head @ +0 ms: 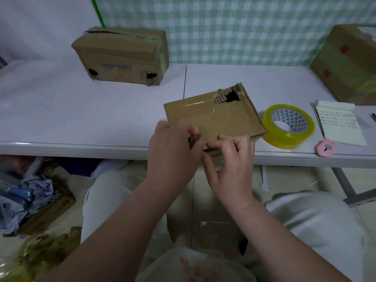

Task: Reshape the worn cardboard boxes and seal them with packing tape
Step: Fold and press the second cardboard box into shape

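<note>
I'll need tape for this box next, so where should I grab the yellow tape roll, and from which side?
Probably from above: the packing tape roll lies flat on the table, hole up, so hook fingers into the core and thumb over the outer rim.

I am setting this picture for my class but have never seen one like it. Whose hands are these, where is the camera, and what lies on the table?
No machine here: a person works with bare hands, and the single camera sits on their head, looking forward and down at them. On the white table stand three worn boxes: the near box, with a hole torn at a far corner, a far box and a right box. Right of the near box lie a tape roll, a notepad and a small pink disc, perhaps a cutter. The left hand pinches a torn flap at the near box's front edge; the right hand grips that edge beside it.
</note>
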A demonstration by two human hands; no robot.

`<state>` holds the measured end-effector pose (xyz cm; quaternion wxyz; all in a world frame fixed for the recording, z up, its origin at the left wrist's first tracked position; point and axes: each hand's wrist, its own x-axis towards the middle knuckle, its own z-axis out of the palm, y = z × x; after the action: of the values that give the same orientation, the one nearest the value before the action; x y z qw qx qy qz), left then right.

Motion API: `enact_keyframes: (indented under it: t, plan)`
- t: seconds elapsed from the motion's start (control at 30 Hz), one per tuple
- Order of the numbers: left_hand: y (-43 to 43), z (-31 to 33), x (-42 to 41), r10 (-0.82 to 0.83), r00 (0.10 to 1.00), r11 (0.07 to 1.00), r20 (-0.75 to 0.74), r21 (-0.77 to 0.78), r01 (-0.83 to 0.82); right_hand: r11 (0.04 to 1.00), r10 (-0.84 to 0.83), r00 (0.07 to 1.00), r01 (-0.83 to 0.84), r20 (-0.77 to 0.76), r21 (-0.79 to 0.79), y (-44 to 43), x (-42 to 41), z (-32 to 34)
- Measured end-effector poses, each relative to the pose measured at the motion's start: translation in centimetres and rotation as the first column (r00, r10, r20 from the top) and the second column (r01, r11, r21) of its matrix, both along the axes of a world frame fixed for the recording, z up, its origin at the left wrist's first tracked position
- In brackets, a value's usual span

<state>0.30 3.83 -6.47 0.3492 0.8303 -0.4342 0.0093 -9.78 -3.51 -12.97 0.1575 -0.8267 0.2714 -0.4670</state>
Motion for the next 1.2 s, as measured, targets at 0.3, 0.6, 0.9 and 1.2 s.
enact_keyframes:
  t: [0.3, 0.6, 0.9, 1.2]
  plan:
    - [-0.2, 0.6, 0.0, 0.020, 0.982, 0.999, -0.188, -0.029, -0.026, 1.000, -0.004, 1.000, 0.004, -0.009, -0.012, 0.2, 0.1, 0.1]
    - [-0.5, 0.0, -0.1, 0.047, 0.879, 0.981, -0.475, -0.143, -0.129, 0.989, -0.083, 0.994, 0.074, -0.068, -0.131, 0.6, 0.1, 0.3]
    - [-0.6, 0.4, 0.1, 0.025, 0.910, 0.990, -0.414, -0.114, -0.079, 0.963, -0.132, 0.988, 0.108, -0.079, -0.247, 0.7, 0.1, 0.3]
    - [0.3, 0.6, 0.7, 0.019, 0.897, 0.994, -0.442, -0.090, -0.065, 0.955, -0.122, 0.992, 0.105, -0.044, -0.278, 0.8, -0.1, -0.4]
